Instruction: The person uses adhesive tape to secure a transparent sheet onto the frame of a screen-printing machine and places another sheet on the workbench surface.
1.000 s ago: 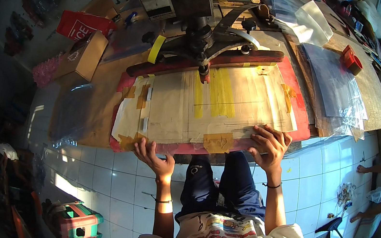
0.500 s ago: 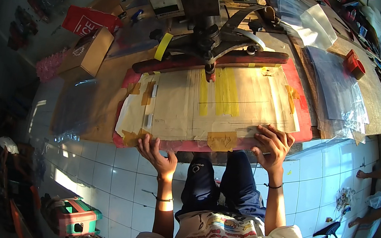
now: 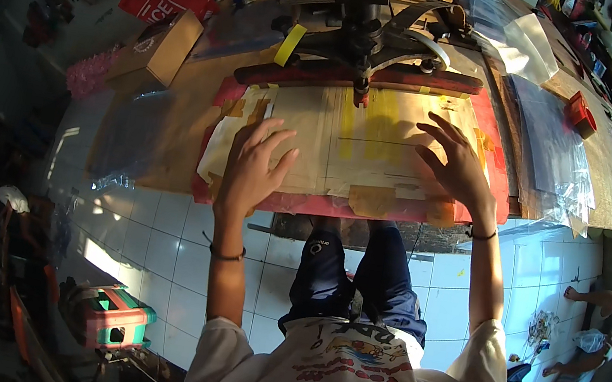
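A red-framed printing screen lies flat on the bench, its mesh patched with tan tape and streaked yellow. My left hand hovers over its left part, fingers spread, holding nothing. My right hand is spread over its right part, also with nothing in it. A dark wooden squeegee bar runs across the far side of the screen under a black metal press arm.
A cardboard box and a red bag sit far left. Clear plastic sheets and a small red box lie on the right. A red and green stool stands on the tiled floor. Another person's legs show at right.
Both hands have left the screen's near edge, which they were gripping, and moved forward over its surface with fingers spread. The view has come closer to the bench.
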Demonstrator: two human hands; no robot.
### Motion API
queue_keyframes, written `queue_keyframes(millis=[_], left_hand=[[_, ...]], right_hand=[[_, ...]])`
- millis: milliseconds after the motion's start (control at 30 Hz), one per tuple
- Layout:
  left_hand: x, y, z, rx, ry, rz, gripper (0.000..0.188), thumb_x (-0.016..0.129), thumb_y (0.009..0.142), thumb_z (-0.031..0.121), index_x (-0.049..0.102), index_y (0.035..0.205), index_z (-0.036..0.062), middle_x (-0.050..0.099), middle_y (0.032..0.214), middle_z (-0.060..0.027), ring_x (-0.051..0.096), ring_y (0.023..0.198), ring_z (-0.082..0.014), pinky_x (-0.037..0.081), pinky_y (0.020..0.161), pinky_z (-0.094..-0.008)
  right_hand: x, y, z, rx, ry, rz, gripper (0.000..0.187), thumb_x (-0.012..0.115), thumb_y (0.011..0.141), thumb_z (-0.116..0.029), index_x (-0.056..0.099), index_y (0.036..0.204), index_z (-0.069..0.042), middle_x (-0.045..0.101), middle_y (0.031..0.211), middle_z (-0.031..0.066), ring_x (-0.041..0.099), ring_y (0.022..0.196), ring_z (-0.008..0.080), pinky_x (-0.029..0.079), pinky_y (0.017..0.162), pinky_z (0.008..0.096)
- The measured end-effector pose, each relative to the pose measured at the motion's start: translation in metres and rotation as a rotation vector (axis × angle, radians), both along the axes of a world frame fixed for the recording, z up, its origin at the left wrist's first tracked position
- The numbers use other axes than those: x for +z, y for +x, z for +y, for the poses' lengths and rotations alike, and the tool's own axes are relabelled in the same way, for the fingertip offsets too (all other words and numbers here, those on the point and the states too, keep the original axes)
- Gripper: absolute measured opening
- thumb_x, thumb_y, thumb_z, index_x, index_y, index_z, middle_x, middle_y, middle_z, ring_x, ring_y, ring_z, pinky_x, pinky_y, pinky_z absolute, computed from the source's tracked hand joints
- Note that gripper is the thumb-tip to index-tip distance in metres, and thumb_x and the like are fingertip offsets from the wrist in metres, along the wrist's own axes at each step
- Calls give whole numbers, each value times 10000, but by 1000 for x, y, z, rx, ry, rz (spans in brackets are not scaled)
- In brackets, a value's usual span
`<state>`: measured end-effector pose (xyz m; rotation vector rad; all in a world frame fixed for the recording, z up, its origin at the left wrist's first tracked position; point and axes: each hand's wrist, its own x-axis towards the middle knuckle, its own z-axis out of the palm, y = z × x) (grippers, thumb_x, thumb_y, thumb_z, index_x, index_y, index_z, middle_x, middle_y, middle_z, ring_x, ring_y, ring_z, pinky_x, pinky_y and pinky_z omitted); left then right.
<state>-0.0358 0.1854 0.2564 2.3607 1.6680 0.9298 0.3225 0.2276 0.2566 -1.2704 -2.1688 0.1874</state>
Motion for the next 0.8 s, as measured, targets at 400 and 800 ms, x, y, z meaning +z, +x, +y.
queue_keyframes(millis=[400,800], left_hand=[[-33,-23,51,-51,-81,51,575,686,905,359,539,1372,57,470,1449,-138,444,1349,-336,369,1120,-422],[-33,-21,55,-68,-37,84,563,694,900,328,559,1357,28,479,1442,-147,454,1338,-338,371,1120,-418]], right_hand=[[-10,-6,14,86,-102,-123,489,659,919,-286,585,1354,-73,465,1481,194,364,1421,371,267,1187,482],[-14,-4,18,79,-83,-134,498,654,923,-300,583,1361,-75,456,1490,195,352,1430,371,253,1195,473]])
